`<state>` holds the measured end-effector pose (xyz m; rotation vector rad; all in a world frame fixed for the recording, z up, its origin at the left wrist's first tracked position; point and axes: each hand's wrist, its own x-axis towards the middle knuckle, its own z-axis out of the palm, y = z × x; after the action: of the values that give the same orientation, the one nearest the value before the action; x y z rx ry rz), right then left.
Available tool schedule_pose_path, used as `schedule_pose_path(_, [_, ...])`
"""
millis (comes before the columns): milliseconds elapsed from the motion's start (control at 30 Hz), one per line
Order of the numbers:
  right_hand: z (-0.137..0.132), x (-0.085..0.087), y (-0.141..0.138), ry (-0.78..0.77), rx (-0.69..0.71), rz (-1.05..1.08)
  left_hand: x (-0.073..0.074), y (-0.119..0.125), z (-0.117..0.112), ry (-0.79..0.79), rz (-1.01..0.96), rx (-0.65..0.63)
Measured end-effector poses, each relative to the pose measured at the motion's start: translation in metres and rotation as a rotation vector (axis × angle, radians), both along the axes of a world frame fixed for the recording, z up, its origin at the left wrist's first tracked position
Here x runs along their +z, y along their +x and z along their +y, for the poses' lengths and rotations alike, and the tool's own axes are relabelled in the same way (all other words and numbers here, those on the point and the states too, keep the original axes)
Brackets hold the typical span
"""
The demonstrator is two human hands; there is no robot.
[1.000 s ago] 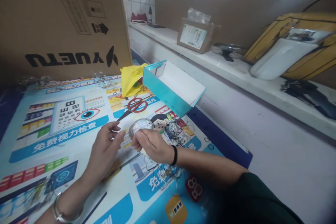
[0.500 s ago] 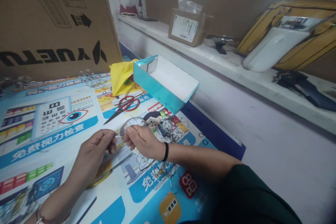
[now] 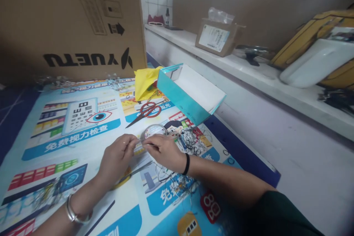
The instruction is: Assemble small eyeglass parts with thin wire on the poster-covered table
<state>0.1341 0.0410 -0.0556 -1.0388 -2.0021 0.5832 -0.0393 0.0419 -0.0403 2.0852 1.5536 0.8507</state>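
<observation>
My left hand (image 3: 117, 158) and my right hand (image 3: 166, 153) are closed in a pinch, fingertips almost meeting over the printed table cover. Between them runs a thin pale strand, too small to make out clearly. A narrow dark, shiny piece also shows at my right fingers. Just behind the fingertips lies a round clear-topped roll or dish (image 3: 155, 129), partly covered by my right hand. Under my left wrist, a yellow-handled tool (image 3: 123, 181) with slim metal blades is half hidden. Beside my right hand are a tangle of silvery wire (image 3: 190, 138) and another loose tangle (image 3: 181, 186).
Red-handled scissors (image 3: 151, 110) lie beyond the hands. A teal open box (image 3: 182, 97) and yellow cloth-like sheet (image 3: 145, 83) are behind them. A large cardboard box (image 3: 91, 49) stands at the back left. Along the right, a ledge (image 3: 246, 72) holds several things.
The view has turned left, so everything sits further right in the picture. Both hands stay pinched together; my right fingers have tilted, and a narrow shiny piece now shows there.
</observation>
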Motion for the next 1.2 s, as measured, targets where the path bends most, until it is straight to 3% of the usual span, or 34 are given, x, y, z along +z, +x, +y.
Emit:
schedule_pose_path(100, [0.0,-0.001,0.0,-0.002,-0.039,0.001,-0.001,0.001,-0.001,0.057,0.042,-0.017])
schedule_pose_path(267, [0.002,0.002,0.001,0.022,-0.067,0.047,-0.002,0.003,-0.002,0.015,0.03,-0.067])
schedule_pose_path(433, [0.014,0.013,0.012,0.091,0.024,0.021,-0.003,0.005,-0.002,-0.037,-0.069,-0.075])
schedule_pose_path(567, [0.034,0.014,0.031,0.145,-0.146,-0.1,-0.011,0.003,0.002,-0.012,-0.118,-0.037])
schedule_pose_path(667, [0.048,0.008,0.044,0.154,-0.203,-0.183,-0.016,0.002,0.006,0.085,-0.037,-0.092])
schedule_pose_path(833, [0.059,-0.004,0.048,0.153,-0.18,-0.238,-0.016,0.005,0.005,0.149,0.223,-0.251])
schedule_pose_path(1200, [0.064,-0.014,0.045,0.14,-0.126,-0.291,-0.015,0.008,0.002,0.134,0.357,-0.256])
